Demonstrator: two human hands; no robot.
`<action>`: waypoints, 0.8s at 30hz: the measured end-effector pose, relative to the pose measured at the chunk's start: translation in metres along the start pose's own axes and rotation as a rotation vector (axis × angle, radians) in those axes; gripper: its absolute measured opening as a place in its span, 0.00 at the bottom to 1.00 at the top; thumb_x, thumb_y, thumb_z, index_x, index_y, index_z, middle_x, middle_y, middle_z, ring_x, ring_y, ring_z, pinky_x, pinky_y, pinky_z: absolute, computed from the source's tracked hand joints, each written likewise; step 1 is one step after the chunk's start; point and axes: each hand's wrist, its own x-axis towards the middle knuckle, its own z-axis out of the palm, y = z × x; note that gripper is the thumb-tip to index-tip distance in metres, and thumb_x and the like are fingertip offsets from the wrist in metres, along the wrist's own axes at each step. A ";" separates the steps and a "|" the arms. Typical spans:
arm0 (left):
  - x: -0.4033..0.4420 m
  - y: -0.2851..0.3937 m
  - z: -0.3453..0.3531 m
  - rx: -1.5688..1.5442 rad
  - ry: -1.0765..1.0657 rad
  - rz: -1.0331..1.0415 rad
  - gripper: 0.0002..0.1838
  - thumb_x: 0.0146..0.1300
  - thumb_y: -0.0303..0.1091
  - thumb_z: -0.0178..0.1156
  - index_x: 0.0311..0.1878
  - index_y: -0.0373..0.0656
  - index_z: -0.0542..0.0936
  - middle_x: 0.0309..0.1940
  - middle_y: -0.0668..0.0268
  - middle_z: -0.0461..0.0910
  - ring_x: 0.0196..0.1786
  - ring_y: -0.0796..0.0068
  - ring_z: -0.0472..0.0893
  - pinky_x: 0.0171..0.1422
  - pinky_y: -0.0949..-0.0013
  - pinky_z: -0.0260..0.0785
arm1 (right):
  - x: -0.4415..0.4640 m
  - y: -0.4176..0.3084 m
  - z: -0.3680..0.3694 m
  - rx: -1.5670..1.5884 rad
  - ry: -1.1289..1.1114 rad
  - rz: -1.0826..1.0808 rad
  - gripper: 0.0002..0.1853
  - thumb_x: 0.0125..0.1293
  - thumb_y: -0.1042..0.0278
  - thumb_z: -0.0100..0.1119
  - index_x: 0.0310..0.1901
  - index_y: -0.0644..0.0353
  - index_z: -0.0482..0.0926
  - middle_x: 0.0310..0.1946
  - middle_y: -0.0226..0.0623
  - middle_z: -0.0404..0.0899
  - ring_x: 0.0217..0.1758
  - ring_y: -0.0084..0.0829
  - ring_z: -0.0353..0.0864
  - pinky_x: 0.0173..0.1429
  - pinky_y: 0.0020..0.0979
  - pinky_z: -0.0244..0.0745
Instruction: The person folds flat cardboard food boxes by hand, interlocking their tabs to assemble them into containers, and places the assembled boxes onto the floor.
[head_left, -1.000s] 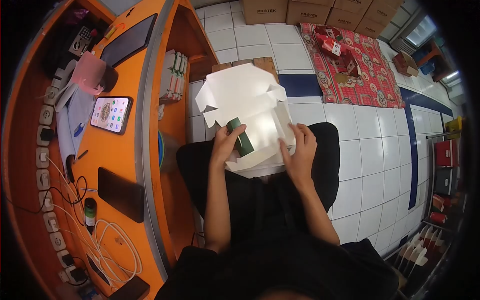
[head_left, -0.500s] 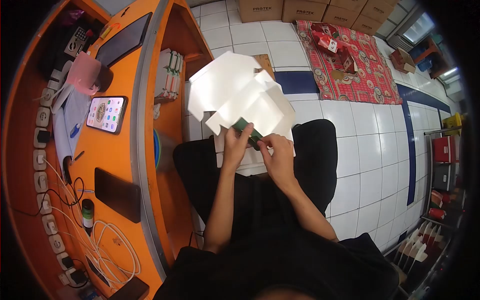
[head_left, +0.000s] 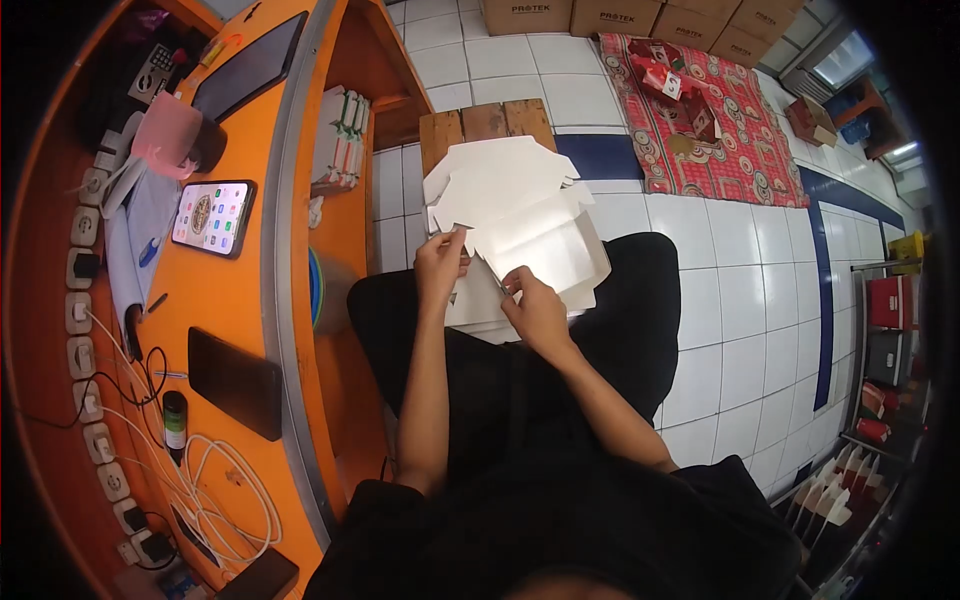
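A partly folded white cardboard box lies over my lap, its broad lid panel spread away from me and a side wall raised at the right. My left hand has its thumb and fingers closed on the box's near-left flaps. On the near edge, my right hand pinches the cardboard between thumb and fingers. More flat white cardboard shows underneath, near my legs. Beyond the box, the slats of a low wooden bench stick out.
An orange counter at my left carries a lit phone, a dark tablet, cables and a small bottle. A patterned red mat and brown cartons are ahead on the tiled floor. A rack stands at right.
The cardboard box has come down flatter over the bench, and the green outer face of its flap has turned out of sight. My hands have moved farther apart, the left one leftward.
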 end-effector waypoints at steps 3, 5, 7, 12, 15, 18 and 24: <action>0.013 0.004 0.003 0.194 0.019 0.005 0.24 0.72 0.49 0.68 0.50 0.32 0.87 0.34 0.60 0.87 0.32 0.73 0.87 0.35 0.73 0.81 | 0.005 -0.003 0.002 -0.028 -0.026 0.035 0.15 0.64 0.69 0.64 0.52 0.58 0.80 0.41 0.43 0.88 0.45 0.51 0.88 0.50 0.50 0.80; 0.017 0.002 0.004 0.290 0.022 0.004 0.22 0.72 0.46 0.68 0.48 0.31 0.88 0.33 0.61 0.87 0.31 0.74 0.87 0.35 0.74 0.81 | 0.007 -0.004 0.003 -0.058 -0.025 0.070 0.15 0.64 0.68 0.64 0.52 0.58 0.81 0.41 0.43 0.88 0.46 0.51 0.88 0.50 0.50 0.80; 0.020 -0.002 0.003 0.413 0.019 0.187 0.18 0.71 0.40 0.68 0.47 0.29 0.87 0.34 0.60 0.88 0.31 0.74 0.87 0.36 0.74 0.82 | 0.012 -0.001 0.004 -0.092 -0.022 0.104 0.15 0.65 0.68 0.64 0.52 0.58 0.81 0.40 0.44 0.88 0.46 0.51 0.88 0.50 0.51 0.81; -0.032 0.006 0.020 0.041 -0.043 0.084 0.13 0.72 0.31 0.66 0.50 0.29 0.86 0.36 0.56 0.89 0.35 0.73 0.89 0.39 0.72 0.84 | 0.021 0.004 0.014 -0.087 -0.003 0.130 0.17 0.66 0.66 0.64 0.56 0.55 0.83 0.40 0.45 0.87 0.47 0.53 0.87 0.50 0.54 0.81; -0.048 -0.008 0.026 -0.052 0.021 0.140 0.11 0.74 0.30 0.66 0.50 0.29 0.84 0.38 0.54 0.89 0.37 0.72 0.89 0.42 0.72 0.84 | 0.021 0.006 0.018 -0.082 0.028 0.099 0.19 0.66 0.67 0.64 0.59 0.53 0.83 0.38 0.46 0.87 0.45 0.54 0.87 0.49 0.54 0.81; -0.063 -0.027 0.030 0.142 0.016 0.234 0.12 0.74 0.30 0.66 0.51 0.28 0.83 0.38 0.54 0.90 0.37 0.73 0.89 0.43 0.72 0.84 | 0.023 0.003 0.019 -0.059 0.022 0.079 0.20 0.66 0.68 0.63 0.60 0.52 0.83 0.37 0.46 0.87 0.44 0.54 0.88 0.48 0.54 0.81; -0.054 -0.011 0.003 -0.329 0.079 0.029 0.12 0.75 0.30 0.64 0.52 0.27 0.82 0.45 0.54 0.86 0.44 0.68 0.89 0.50 0.68 0.85 | 0.019 -0.010 0.025 0.001 -0.003 0.087 0.20 0.66 0.68 0.64 0.60 0.51 0.85 0.37 0.45 0.88 0.43 0.52 0.88 0.49 0.52 0.81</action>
